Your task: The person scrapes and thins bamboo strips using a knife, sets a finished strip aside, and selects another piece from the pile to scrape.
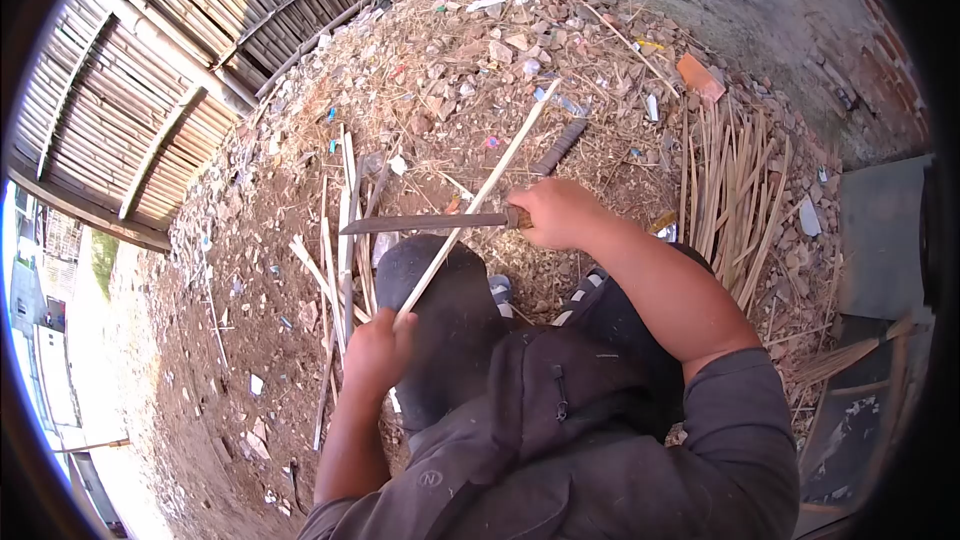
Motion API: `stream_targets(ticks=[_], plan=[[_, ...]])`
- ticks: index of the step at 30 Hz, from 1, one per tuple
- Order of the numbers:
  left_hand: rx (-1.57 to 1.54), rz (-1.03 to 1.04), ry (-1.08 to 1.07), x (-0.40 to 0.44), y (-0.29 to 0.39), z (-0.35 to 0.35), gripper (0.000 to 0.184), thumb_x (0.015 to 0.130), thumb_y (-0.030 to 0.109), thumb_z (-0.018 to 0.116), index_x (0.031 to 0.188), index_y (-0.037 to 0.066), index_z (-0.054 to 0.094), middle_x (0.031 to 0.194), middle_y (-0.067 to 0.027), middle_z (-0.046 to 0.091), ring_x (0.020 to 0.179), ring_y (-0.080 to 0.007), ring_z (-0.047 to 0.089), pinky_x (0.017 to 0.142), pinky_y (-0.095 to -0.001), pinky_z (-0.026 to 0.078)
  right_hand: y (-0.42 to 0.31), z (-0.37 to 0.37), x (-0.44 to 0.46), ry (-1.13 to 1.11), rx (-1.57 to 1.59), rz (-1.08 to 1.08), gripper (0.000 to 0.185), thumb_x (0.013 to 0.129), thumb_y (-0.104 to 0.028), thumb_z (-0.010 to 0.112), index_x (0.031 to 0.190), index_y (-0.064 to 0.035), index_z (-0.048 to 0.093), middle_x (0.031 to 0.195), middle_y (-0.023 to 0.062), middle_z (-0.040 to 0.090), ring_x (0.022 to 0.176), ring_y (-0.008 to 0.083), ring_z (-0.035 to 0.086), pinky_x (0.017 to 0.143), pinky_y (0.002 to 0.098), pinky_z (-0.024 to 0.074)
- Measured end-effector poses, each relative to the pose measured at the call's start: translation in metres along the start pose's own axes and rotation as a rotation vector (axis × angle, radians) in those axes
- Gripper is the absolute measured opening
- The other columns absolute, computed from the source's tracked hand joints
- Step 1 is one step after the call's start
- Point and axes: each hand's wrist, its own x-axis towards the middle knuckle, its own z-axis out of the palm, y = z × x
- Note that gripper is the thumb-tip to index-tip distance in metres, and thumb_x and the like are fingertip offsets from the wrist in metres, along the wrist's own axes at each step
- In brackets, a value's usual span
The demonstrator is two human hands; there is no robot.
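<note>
Far left, ahead of left hand: tan fence of narrow round canes (165, 65) with thicker crosspieces. Closer in, just ahead of left hand, on brown ground littered with stone chips and scraps: loose pale-and-grey wooden strips (347, 230), lying roughly lengthwise, some crossing.

Left hand (378, 352): closed, gripping near end of long pale wooden strip (500, 172). Slants from there forward and right, over dark-trousered left knee (440, 275), far end up beyond right hand.

Between hands: straight dark-grey metal blade (425, 223), tip pointing left, crossing the long pale wooden strip about midway. Can't tell if touching or just passing over.

Right hand (555, 212): closed around short brown handle (519, 217) of same blade. Sits farther forward than left hand, and right of the crossing.

Just ahead of right hand: dark ribbed stick-like piece (561, 147), lying at a slant on the ground. Farther forward and right: flat orange-brown slab (700, 77), near far end of large spread bundle of thin tan strips (735, 195). Bundle lies right of right hand, roughly lengthwise, well apart from left hand. Far right, past bundle: flat grey-green panel (885, 240).
</note>
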Motion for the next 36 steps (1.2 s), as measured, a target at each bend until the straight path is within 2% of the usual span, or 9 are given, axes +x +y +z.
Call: stream_targets(ticks=[5,10,13,16,20,24,27,32,36], plan=[[-0.151,-0.005,-0.070,-0.002,-0.011,-0.010,0.044,0.102,0.042,0.054,0.091,0.000,0.060,0.080,-0.0311,0.066,0.085,-0.0533,0.064,0.077,-0.0609,0.048,-0.022,0.019,0.013,0.050,0.103,0.008,0.018,0.079,-0.023,0.070,0.093,-0.0120,0.067,0.083,0.0176,0.070,0.085,0.0380,0.069,0.074,0.0525,0.0525],[-0.050,0.001,-0.061,-0.003,-0.017,-0.007,0.044,0.103,0.042,0.052,0.091,0.000,0.060,0.082,-0.0315,0.066,0.084,-0.0535,0.064,0.076,-0.0598,0.049,-0.043,0.015,0.004,0.031,-0.156,-0.068,0.018,0.081,-0.023,0.068,0.096,-0.0133,0.067,0.084,0.0161,0.070,0.085,0.0389,0.070,0.074,0.0515,0.0548],[-0.125,-0.015,-0.055,-0.006,-0.015,-0.005,0.045,0.103,0.043,0.052,0.092,0.000,0.060,0.083,-0.0312,0.067,0.085,-0.0536,0.064,0.076,-0.0606,0.049,0.009,0.018,0.017,0.213,0.112,0.153,0.016,0.081,-0.020,0.066,0.096,-0.0145,0.067,0.084,0.0157,0.071,0.084,0.0384,0.071,0.075,0.0513,0.0558],[-0.051,-0.024,-0.071,-0.005,-0.013,-0.009,0.044,0.103,0.042,0.053,0.092,0.000,0.060,0.083,-0.0311,0.067,0.085,-0.0529,0.065,0.075,-0.0602,0.049,0.020,-0.012,0.009,0.136,0.098,0.237,0.018,0.080,-0.019,0.065,0.097,-0.0130,0.068,0.084,0.0166,0.070,0.085,0.0385,0.071,0.076,0.0511,0.0559],[-0.092,-0.016,-0.070,-0.003,-0.010,-0.010,0.044,0.104,0.041,0.053,0.091,0.000,0.060,0.082,-0.0309,0.066,0.086,-0.0516,0.065,0.075,-0.0591,0.049,-0.033,-0.003,-0.007,0.014,-0.107,0.014,0.026,0.078,-0.018,0.069,0.101,-0.0062,0.070,0.082,0.0194,0.069,0.080,0.0386,0.069,0.073,0.0470,0.0534],[-0.138,0.050,-0.080,-0.006,-0.020,-0.014,0.044,0.104,0.039,0.052,0.092,-0.001,0.062,0.083,-0.0305,0.066,0.087,-0.0508,0.065,0.076,-0.0573,0.049,0.016,0.004,0.013,0.186,0.224,0.195,0.027,0.080,-0.019,0.068,0.104,-0.0060,0.070,0.090,0.0195,0.072,0.087,0.0367,0.071,0.079,0.0484,0.0561],[-0.144,0.077,-0.081,-0.002,-0.023,-0.018,0.042,0.105,0.037,0.051,0.092,-0.001,0.062,0.082,-0.0303,0.066,0.086,-0.0510,0.065,0.076,-0.0564,0.049,0.017,-0.001,0.011,0.093,0.162,0.242,0.028,0.081,-0.018,0.069,0.105,-0.0047,0.069,0.090,0.0196,0.072,0.087,0.0358,0.072,0.078,0.0473,0.0564],[-0.063,0.073,-0.107,-0.004,-0.021,-0.017,0.042,0.105,0.038,0.051,0.091,-0.001,0.059,0.082,-0.0300,0.066,0.084,-0.0519,0.064,0.075,-0.0579,0.048,-0.020,-0.001,-0.002,-0.047,-0.110,0.026,0.030,0.081,-0.022,0.070,0.107,-0.0063,0.069,0.091,0.0189,0.072,0.088,0.0373,0.072,0.079,0.0483,0.0564],[-0.076,0.031,-0.090,-0.006,-0.018,-0.016,0.040,0.104,0.038,0.052,0.092,0.000,0.058,0.081,-0.0294,0.066,0.083,-0.0523,0.064,0.073,-0.0599,0.048,0.040,0.005,0.014,0.306,0.210,0.329,0.033,0.080,-0.019,0.070,0.109,-0.0042,0.069,0.092,0.0183,0.072,0.090,0.0379,0.070,0.078,0.0485,0.0549]])
